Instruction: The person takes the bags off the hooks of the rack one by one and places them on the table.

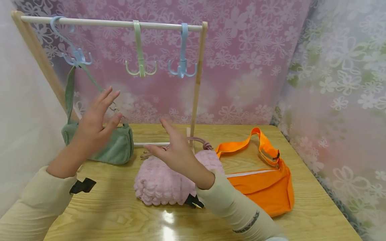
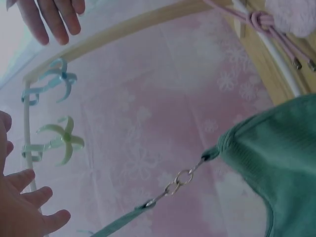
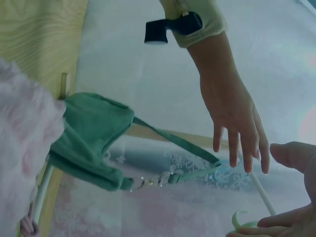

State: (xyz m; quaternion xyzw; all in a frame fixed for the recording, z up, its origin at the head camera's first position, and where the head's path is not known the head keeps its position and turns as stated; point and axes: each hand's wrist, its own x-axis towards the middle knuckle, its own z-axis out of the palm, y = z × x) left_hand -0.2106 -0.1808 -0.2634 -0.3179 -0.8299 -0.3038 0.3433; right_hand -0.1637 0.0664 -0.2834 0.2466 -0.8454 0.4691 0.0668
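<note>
A green corduroy handbag [image 1: 116, 152] hangs by its strap from a blue multi-prong hook [image 1: 77, 57] at the left end of the rack. My left hand [image 1: 93, 125] is raised in front of this bag, fingers extended and holding nothing. Metal rings [image 2: 179, 182] join the bag's strap in the left wrist view. Above a pink puffy bag [image 1: 159, 182] on the table, my right hand [image 1: 182, 152] is held up with its fingers spread and nothing in them. In the right wrist view the fingers of the left hand [image 3: 232, 108] point toward the right hand [image 3: 296, 197].
The rack's white rail [image 1: 111, 23] also carries a green hook [image 1: 140, 53] and a second blue hook [image 1: 182, 53], both without bags. An orange bag [image 1: 262, 190] lies right of the pink one on the wooden table [image 1: 313, 201]. Floral curtains [image 1: 241, 60] surround it.
</note>
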